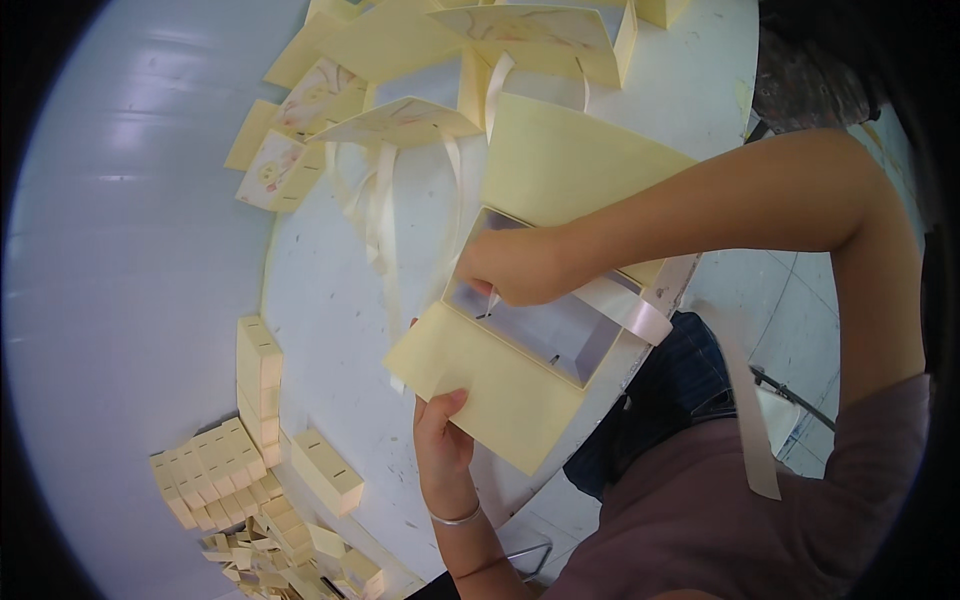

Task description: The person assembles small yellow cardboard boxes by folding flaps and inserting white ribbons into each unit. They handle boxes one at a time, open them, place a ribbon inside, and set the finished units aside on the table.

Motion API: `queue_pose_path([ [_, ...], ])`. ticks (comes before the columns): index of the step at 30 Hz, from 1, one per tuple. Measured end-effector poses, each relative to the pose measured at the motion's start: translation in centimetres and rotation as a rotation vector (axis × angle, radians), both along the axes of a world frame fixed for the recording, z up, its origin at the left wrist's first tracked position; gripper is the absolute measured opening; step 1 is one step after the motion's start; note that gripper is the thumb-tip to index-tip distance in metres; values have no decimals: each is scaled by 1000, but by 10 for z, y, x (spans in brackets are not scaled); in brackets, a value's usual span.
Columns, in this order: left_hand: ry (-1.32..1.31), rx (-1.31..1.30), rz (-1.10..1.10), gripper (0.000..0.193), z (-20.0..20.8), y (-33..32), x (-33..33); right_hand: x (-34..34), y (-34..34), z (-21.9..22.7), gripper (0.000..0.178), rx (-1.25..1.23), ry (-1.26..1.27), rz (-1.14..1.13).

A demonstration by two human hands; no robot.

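Observation:
An open cream gift box (535,425) lies tilted at the table's edge, its two lids folded out to either side of a grey-lined tray (590,325). My left hand (445,425) grips the near lid, thumb on top and fingers underneath. Inside the tray, my right hand (520,265) is closed, with a bit of pale satin ribbon showing below its fingers at a dark slot. More of the ribbon (640,318) comes out from under my right wrist and loops over the tray's end. A length of it hangs down in front of my shirt. My right fingertips are partly hidden.
Open cream boxes (400,120) with printed panels stand at the far side, their ribbons (380,215) trailing on the white table (330,260). At the lower left are stacked cream boxes (215,465) and a single closed box (327,472). A pale wall borders the left.

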State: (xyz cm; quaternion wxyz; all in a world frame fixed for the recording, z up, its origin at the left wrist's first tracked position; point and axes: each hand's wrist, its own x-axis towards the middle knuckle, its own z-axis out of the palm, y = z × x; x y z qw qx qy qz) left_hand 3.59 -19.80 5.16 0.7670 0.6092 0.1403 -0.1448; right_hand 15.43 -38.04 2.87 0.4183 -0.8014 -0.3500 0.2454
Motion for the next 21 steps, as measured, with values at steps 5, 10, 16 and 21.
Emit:
queue_pose_path([
  [5, 26, -68, 18, 51, -13, 14, -3, 2, 5, -3, 7, -8, 25, 5],
  [10, -55, -141, 155, 51, -26, 7, 4, 3, 19, -22, 9, 102, 36, 40],
  [16, -356, 976, -176, 37, -56, -4, 21, 9, 27, -27, 17, 98, 228, 82],
  [21, -470, 1074, -120, 24, -59, 8, 26, -17, -18, 46, 39, 240, 943, 9],
])
